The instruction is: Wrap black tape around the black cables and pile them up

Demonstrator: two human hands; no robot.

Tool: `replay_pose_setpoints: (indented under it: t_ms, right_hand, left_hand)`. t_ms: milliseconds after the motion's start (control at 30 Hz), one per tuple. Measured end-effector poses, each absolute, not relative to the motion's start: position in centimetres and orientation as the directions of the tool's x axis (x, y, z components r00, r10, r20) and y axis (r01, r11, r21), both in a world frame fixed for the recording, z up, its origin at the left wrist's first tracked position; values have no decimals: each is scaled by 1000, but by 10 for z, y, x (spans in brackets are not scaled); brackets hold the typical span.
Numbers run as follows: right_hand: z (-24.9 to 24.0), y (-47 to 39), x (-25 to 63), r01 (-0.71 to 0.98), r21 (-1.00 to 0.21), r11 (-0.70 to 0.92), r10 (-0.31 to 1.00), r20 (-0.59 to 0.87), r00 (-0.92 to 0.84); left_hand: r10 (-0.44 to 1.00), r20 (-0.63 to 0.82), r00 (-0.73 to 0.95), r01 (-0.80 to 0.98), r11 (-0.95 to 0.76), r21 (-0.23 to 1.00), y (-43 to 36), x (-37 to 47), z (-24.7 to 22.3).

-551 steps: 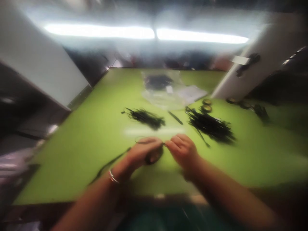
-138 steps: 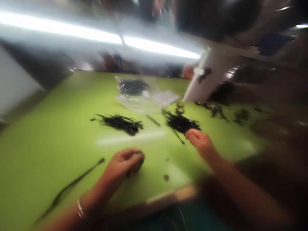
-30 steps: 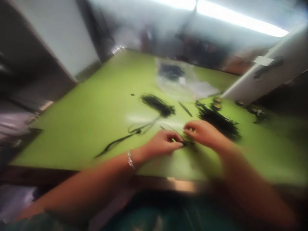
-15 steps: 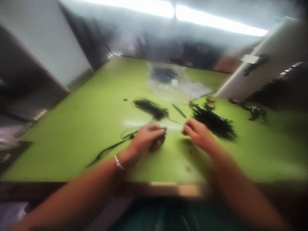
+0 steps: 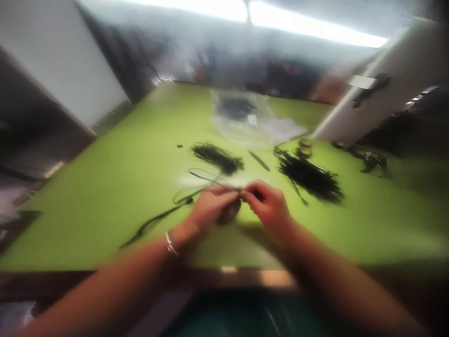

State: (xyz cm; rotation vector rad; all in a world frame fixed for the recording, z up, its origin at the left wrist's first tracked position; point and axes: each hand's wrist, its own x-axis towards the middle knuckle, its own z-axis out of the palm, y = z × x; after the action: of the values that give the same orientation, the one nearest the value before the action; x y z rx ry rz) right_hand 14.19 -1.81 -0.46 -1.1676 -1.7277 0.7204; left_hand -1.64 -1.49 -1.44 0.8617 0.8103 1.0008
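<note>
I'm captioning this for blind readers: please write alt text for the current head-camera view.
A person's left hand and right hand meet over a green table, pinching a small dark item, blurred. Beyond them lie a left bundle of black cords and a larger right bundle, with a clear plastic bag farther back.

The held cord (image 5: 202,178) and both cord bundles (image 5: 310,179) are black, the tabletop (image 5: 136,173) lime green.
</note>
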Motion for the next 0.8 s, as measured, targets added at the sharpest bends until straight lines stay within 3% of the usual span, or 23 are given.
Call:
replay_pose_setpoints:
  t_ms: [167,633,800]
  right_hand:
    - [1,-19,143,277,-936,217,973,185,-139]
    - [0,-19,143,230,-964,134,986,106,-130]
    - [-4,-6,158,26,-1000,6,994,3,-107]
  left_hand:
    - [932,-189,309,-360,299,884,-15,-18,-14]
    - [919,-220,328,-297,322,899,-16,-18,-10]
    - [946,-233,225,-336,300,893,-13,-17,-12]
